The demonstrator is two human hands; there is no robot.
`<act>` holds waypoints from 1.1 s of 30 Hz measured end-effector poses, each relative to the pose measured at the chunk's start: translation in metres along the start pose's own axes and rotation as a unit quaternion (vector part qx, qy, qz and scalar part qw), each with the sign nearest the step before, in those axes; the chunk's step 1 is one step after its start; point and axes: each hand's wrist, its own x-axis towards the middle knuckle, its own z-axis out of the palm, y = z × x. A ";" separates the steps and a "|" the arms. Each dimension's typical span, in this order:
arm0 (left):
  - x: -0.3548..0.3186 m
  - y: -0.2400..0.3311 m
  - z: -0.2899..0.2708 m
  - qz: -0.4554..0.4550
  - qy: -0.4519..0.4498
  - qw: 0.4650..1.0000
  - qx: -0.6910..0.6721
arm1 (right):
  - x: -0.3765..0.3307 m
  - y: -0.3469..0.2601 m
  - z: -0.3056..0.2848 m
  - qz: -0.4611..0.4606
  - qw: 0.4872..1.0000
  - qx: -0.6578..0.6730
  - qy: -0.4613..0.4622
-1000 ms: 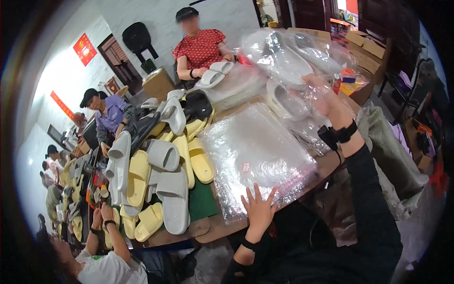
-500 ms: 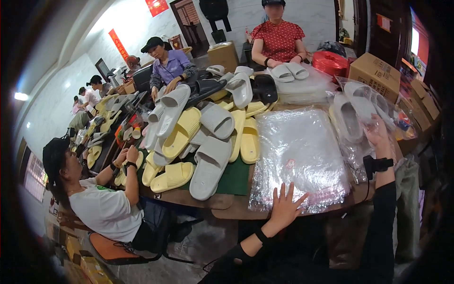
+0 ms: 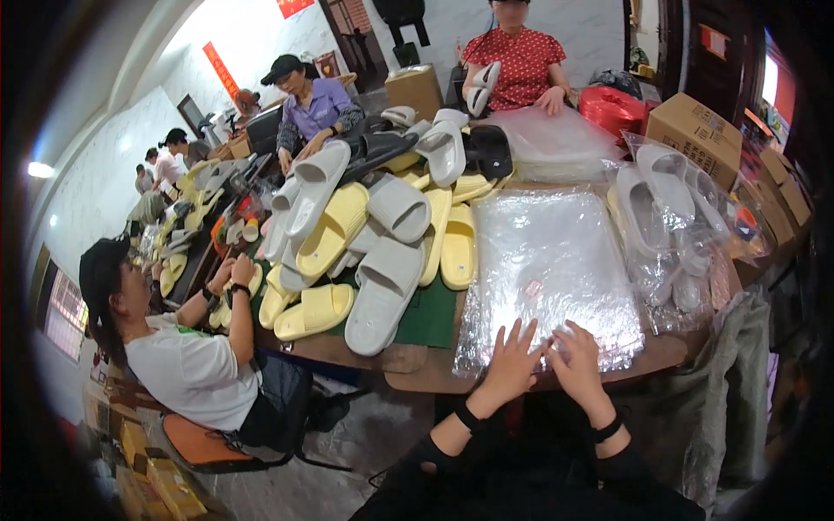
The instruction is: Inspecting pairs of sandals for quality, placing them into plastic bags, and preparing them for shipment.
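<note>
A flat stack of clear plastic bags lies on the table in front of me. On its near edge rests my left hand, open, fingers stretched out and apart. Close beside it is my right hand, its fingers slightly bent and apart over the same edge, with nothing visible in them. To the right of the stack, grey slippers lie in clear bags. A heap of loose slippers covers the table to the left, among them a large grey slipper and a yellow slipper.
Across the table a person in red holds up grey slippers beside more clear sheets. A person in white sits at the left. A cardboard box and red twine stand at the back right.
My right hand has left the bagged slippers and come in to the near edge of the bag stack, beside my left hand. The person across has lifted the grey slippers off the sheets.
</note>
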 end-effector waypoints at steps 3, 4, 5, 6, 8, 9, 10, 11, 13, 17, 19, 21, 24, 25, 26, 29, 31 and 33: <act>-0.005 -0.018 -0.009 0.025 -0.048 0.988 -0.145 | -0.002 -0.002 0.012 -0.038 0.997 -0.030 -0.059; -0.007 -0.025 -0.013 0.059 0.000 0.972 -0.227 | -0.001 -0.003 0.012 -0.071 0.994 -0.051 -0.065; -0.009 -0.030 -0.024 0.051 0.004 0.972 -0.229 | 0.000 -0.003 0.013 -0.105 0.990 -0.068 -0.071; -0.009 -0.034 -0.039 0.046 0.028 0.960 -0.274 | 0.000 -0.003 0.012 -0.102 0.988 -0.060 -0.096; -0.012 -0.039 -0.069 -0.014 0.091 0.957 -0.276 | -0.003 0.000 0.014 -0.104 0.987 -0.063 -0.108; -0.017 -0.049 -0.077 -0.017 0.155 0.956 -0.249 | -0.005 0.000 0.017 -0.105 0.986 -0.065 -0.115; -0.021 -0.060 -0.086 -0.032 0.199 0.951 -0.233 | -0.005 0.000 0.019 -0.101 0.984 -0.071 -0.129; -0.026 -0.070 -0.097 -0.049 0.243 0.945 -0.215 | -0.005 -0.001 0.023 -0.106 0.983 -0.066 -0.133; -0.024 -0.082 -0.119 -0.089 0.313 0.925 -0.198 | -0.008 0.005 0.028 -0.087 0.988 -0.054 -0.112; -0.018 -0.118 -0.154 -0.264 0.395 0.836 -0.277 | -0.011 0.010 0.035 -0.067 0.990 -0.069 -0.099; -0.018 -0.160 -0.175 -0.271 0.506 0.755 -0.316 | -0.015 0.007 0.040 -0.071 0.991 -0.072 -0.084; -0.015 -0.191 -0.198 -0.315 0.536 0.775 -0.117 | -0.015 0.009 0.041 -0.089 0.990 -0.085 -0.068; -0.009 -0.238 -0.223 -0.392 0.569 0.717 -0.093 | -0.017 0.008 0.044 -0.123 0.978 -0.164 -0.032; -0.024 -0.263 -0.236 -0.394 0.575 0.713 -0.078 | -0.017 0.001 0.048 -0.134 0.979 -0.151 -0.034; -0.016 -0.269 -0.244 -0.397 0.596 0.679 -0.161 | -0.016 0.004 0.048 -0.129 0.978 -0.160 -0.029; -0.010 -0.282 -0.244 -0.428 0.557 0.606 -0.374 | -0.017 0.008 0.047 -0.126 0.977 -0.174 -0.019; -0.017 -0.303 -0.245 -0.392 0.594 0.556 -0.430 | -0.017 0.004 0.050 -0.137 0.976 -0.169 -0.014; -0.011 -0.299 -0.244 -0.416 0.568 0.551 -0.449 | -0.018 0.007 0.049 -0.128 0.976 -0.177 -0.019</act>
